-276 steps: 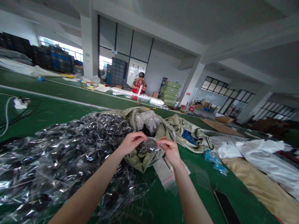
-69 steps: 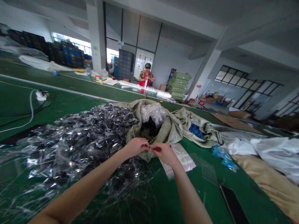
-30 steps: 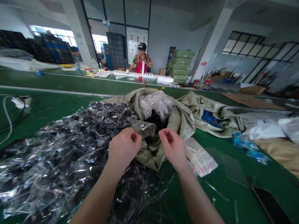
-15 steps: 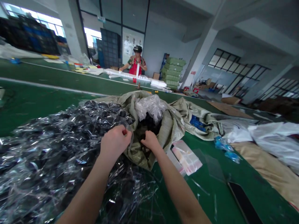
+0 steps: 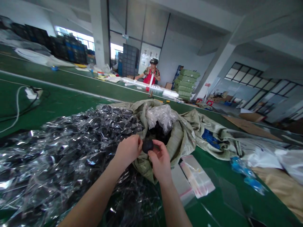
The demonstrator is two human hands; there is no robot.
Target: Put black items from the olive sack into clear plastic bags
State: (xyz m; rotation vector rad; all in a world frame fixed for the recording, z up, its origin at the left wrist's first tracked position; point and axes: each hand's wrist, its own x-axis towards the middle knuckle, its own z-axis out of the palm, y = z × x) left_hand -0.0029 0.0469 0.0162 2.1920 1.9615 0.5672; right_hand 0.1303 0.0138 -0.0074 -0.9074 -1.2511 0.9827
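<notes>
Between the thumb and fingers of my right hand (image 5: 162,159) is a round black ball-like piece (image 5: 148,146). My left hand (image 5: 129,148) is closed right beside it, at its left; what those fingers pinch, if anything, is hidden. Both hands are over the mouth of an olive woven sack (image 5: 178,137), which has dark contents and crumpled clear plastic (image 5: 162,116) at its opening. Left of the hands spreads a large heap of black pieces in clear plastic bags (image 5: 78,145). A stack of flat clear bags (image 5: 199,179) lies to the right of my right hand.
On the green table (image 5: 78,104) stand a white power strip (image 5: 33,93) and its cable. Another sack (image 5: 210,123) holds blue material; blue plastic (image 5: 246,173) lies near it. A co-worker (image 5: 150,74) is across the table, behind white strips (image 5: 139,82). Green bales (image 5: 187,83) are stacked beyond.
My right hand has come up out of the sack opening with the black ball-like piece. My left hand has moved close beside it. The view has turned to the left.
</notes>
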